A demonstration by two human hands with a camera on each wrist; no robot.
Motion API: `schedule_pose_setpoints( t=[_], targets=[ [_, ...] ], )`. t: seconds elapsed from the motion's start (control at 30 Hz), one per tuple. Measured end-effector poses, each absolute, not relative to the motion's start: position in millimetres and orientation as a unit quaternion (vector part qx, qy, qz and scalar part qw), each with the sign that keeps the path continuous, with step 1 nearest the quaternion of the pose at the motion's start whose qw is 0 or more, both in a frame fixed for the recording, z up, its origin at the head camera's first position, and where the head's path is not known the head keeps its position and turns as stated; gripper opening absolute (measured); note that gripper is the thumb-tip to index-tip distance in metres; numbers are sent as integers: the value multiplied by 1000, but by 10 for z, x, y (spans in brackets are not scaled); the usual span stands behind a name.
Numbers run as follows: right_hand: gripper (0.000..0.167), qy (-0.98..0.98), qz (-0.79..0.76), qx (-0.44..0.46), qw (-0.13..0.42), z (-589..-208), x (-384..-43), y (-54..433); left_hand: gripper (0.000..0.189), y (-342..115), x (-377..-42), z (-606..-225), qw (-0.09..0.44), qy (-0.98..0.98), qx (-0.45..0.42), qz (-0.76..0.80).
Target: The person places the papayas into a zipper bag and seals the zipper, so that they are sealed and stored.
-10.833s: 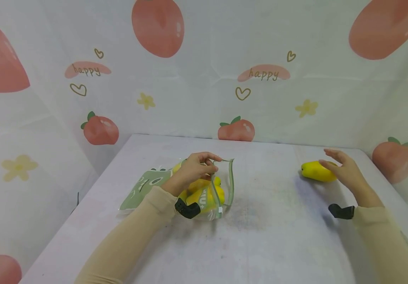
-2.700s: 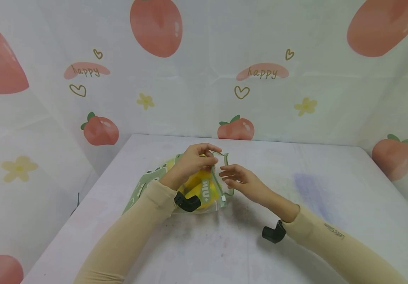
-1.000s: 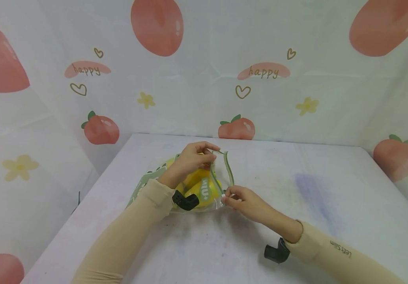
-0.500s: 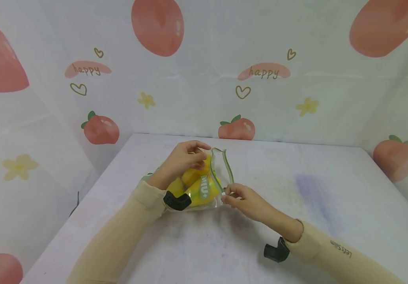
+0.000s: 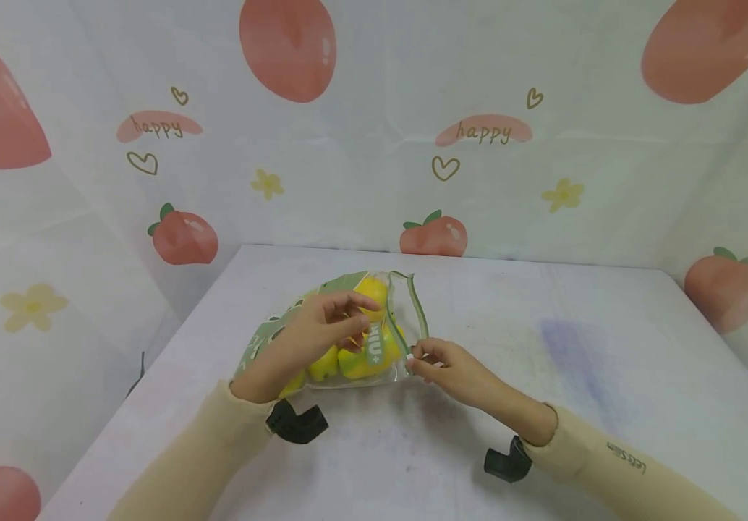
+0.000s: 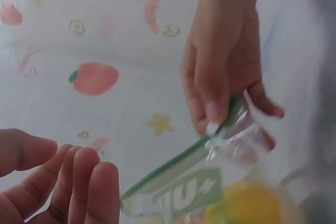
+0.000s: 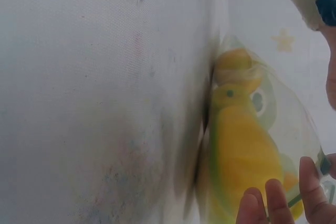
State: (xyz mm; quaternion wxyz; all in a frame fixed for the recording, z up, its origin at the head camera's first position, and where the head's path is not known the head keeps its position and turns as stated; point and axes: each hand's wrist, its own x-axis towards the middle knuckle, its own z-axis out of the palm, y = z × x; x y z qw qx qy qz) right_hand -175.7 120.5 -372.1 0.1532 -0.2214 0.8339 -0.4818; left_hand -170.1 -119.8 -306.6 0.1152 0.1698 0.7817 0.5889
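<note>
A clear zip bag (image 5: 375, 347) with green print and a green-edged mouth lies on the table, bulging with several yellow fruits (image 5: 324, 364), some tinged green. Its mouth gapes toward the right. My right hand (image 5: 461, 373) pinches the near corner of the mouth at the white slider (image 6: 212, 128). Over the bag's near left side hovers my left hand (image 5: 312, 329), its fingers loosely bent and holding nothing; the left wrist view has its fingertips apart from the bag. In the right wrist view a yellow fruit (image 7: 244, 150) shows through the plastic beside my right fingers.
The white table (image 5: 530, 449) carries a bluish stain (image 5: 572, 354) on its right. Behind it hangs a white cloth (image 5: 348, 159) printed with peaches, hearts and flowers. A black wrist camera (image 5: 297, 422) sits by the left cuff, another (image 5: 508, 460) by the right.
The lone yellow fruit is gone from the table's right. My right hand came left to the bag's corner and pinches it. My left hand left the bag's mouth and drew back toward the lower left.
</note>
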Motion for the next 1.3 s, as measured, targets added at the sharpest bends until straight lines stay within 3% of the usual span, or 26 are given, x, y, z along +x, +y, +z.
schedule_pose_setpoints(
  t=[0.37, 0.6, 0.83, 1.03, 1.3],
  targets=[
    [19, 838, -473, -230, 146, -3740, -1750, 1201, 27, -1075, -1244, -3457, 240, 732, 180, 612],
    [20, 843, -465, -229, 145, -3748, -1753, 1201, 29, -954, -1107, -3872, 292, 704, 111, 638],
    [19, 839, -473, -227, 147, -3738, -1756, 1192, 49, -883, -1124, -4061, 281, 586, -10, 760],
    [19, 839, -474, -222, 151, -3741, -1752, 1194, 17, -803, -1168, -4055, 265, 449, -65, 851],
    [20, 835, -478, -227, 153, -3756, -1750, 1204, 14, -666, -1214, -4074, 240, 431, -80, 866]
  ],
)
